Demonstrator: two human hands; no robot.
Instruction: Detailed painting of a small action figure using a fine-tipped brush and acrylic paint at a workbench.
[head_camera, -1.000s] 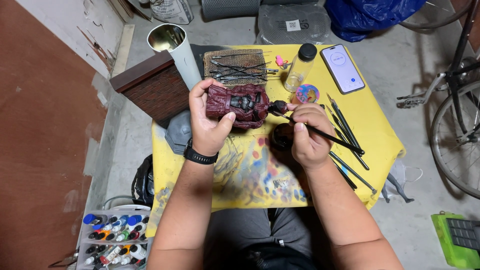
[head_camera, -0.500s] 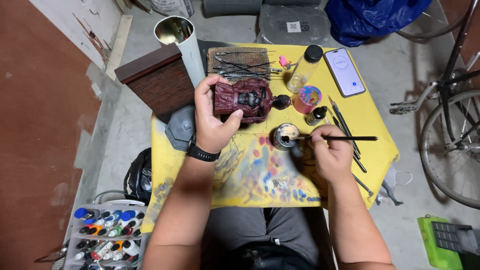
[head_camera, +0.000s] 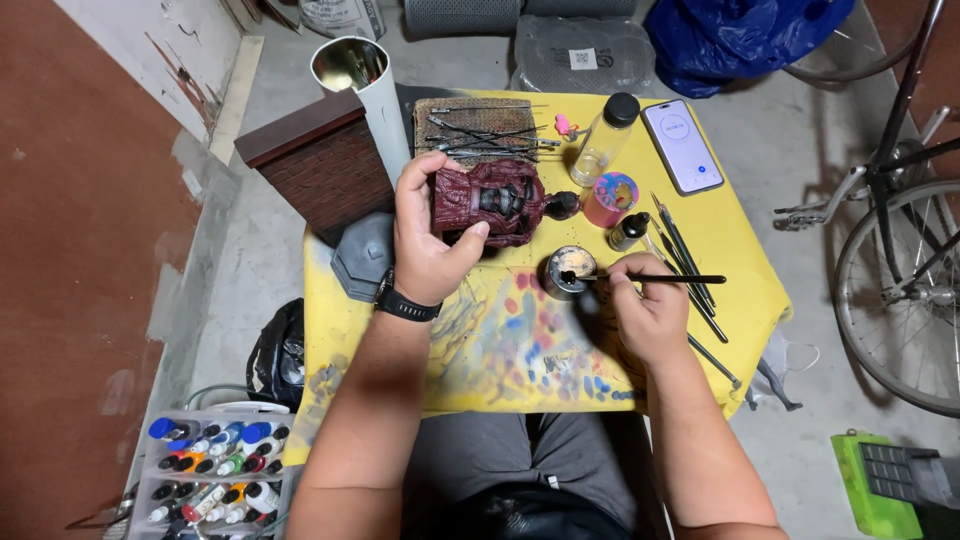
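Right hand (head_camera: 650, 310) grips a thin black paintbrush (head_camera: 665, 279), fingers pinched round the handle, with the bristle end dipped into a small round paint pot (head_camera: 568, 270) standing on the yellow table (head_camera: 745, 270). 1 second ago that same brush tip was up against the dark red figure bust (head_camera: 492, 203); half a second ago it was already swinging down toward the pot. So the brush has left the model and gone to the pot, and in my judgement this is a reload of paint rather than a stroke on the model.

Left hand (head_camera: 428, 240), wearing a black wristwatch (head_camera: 405, 303), is clasped around the bust from its left side, thumb across the front, holding it tilted above the far middle of the table. The bust has hardly shifted over the 3 pictures.

Right of the pot stand a small dark dropper bottle (head_camera: 628, 231) and a pink cup (head_camera: 610, 197), with a clear bottle (head_camera: 605, 139) and a phone (head_camera: 681, 145) farther off. Spare brushes (head_camera: 690, 255) lie at the right of the table. On the floor at near left is a rack of paint bottles (head_camera: 210, 470). A brick-patterned base (head_camera: 320, 165) stands to the far left.
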